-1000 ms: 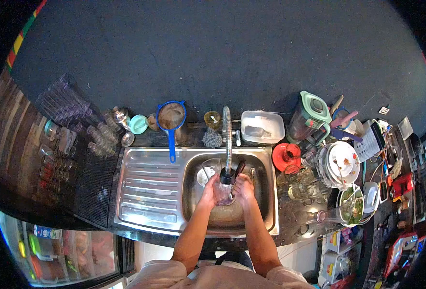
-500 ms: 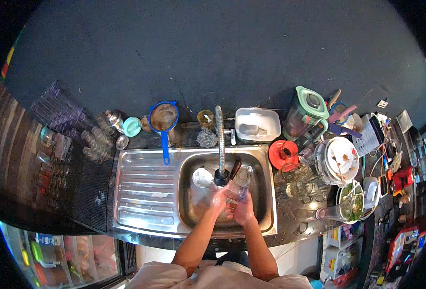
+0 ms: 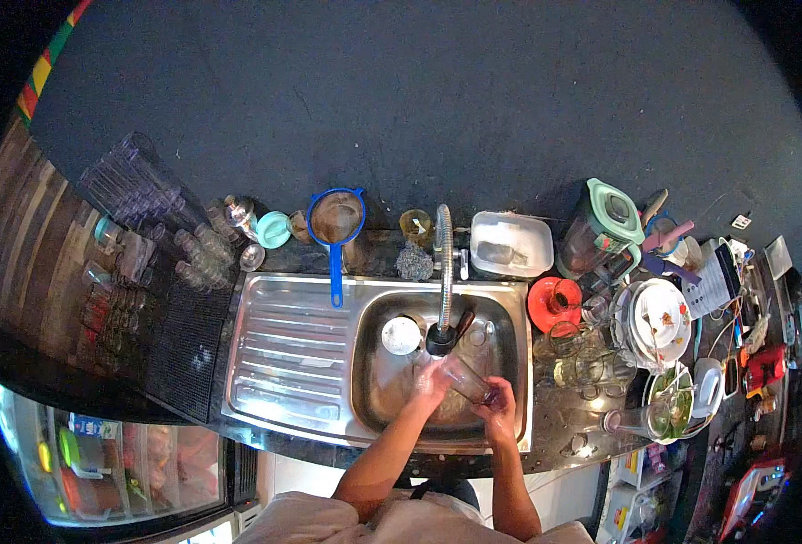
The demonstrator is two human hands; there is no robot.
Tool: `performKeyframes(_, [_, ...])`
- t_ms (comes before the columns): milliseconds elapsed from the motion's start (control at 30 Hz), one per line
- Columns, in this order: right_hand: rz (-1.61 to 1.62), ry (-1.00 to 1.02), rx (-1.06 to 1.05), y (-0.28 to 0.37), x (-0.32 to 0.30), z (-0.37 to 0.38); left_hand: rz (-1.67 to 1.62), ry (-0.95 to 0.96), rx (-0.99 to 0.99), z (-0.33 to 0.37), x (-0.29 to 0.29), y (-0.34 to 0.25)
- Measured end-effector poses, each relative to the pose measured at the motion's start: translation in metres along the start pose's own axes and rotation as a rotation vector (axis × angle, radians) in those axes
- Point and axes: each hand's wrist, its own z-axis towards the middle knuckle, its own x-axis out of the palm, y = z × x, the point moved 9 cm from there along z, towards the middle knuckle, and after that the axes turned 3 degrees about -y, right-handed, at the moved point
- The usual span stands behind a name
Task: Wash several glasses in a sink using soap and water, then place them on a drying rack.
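Over the steel sink basin [image 3: 378, 313], my hands hold a clear drinking glass [image 3: 466, 377], tilted on its side. My left hand [image 3: 430, 383] grips its upper left end, right under the black spout of the flexible faucet [image 3: 445, 263]. The fingers of my right hand [image 3: 499, 413] close round the other end. Water seems to wet my left hand and the glass. A white round cup or bowl [image 3: 402, 335] lies in the basin, left of the faucet. Behind the spout leans something with a dark handle [image 3: 464, 324]; its other end is hidden.
A ribbed drainboard [image 3: 287, 354] adjoins the basin on the left. Behind stand a blue strainer [image 3: 336, 218], a metal scourer [image 3: 413, 261] and a plastic tub [image 3: 512, 243]. Rightward are a red dish [image 3: 546, 313], glass mugs [image 3: 591, 363], stacked dirty plates [image 3: 664, 308] and a blender jug [image 3: 600, 227].
The view has shifted, so the scene sits further right. My right hand has moved right and down to one end of the glass, which now slants between both hands.
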Motion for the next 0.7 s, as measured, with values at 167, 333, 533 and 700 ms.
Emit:
performKeyframes(167, [0.288, -0.12, 0.652, -0.015, -0.015, -0.023, -0.039, 0.053, -0.092, -0.011, 0.047, 0.009])
performKeyframes(333, [-0.223, -0.153, 0.032, 0.016, -0.012, -0.021, -0.162, 0.133, -0.094, 0.002, 0.033, 0.011])
performKeyframes(533, [-0.488, -0.188, -0.146, 0.002, 0.004, -0.017, -0.055, -0.042, -0.109, 0.012, 0.002, -0.003])
performKeyframes(700, [0.189, -0.231, 0.553, -0.076, 0.019, 0.023, 0.245, -0.294, 0.188, -0.022, -0.014, -0.085])
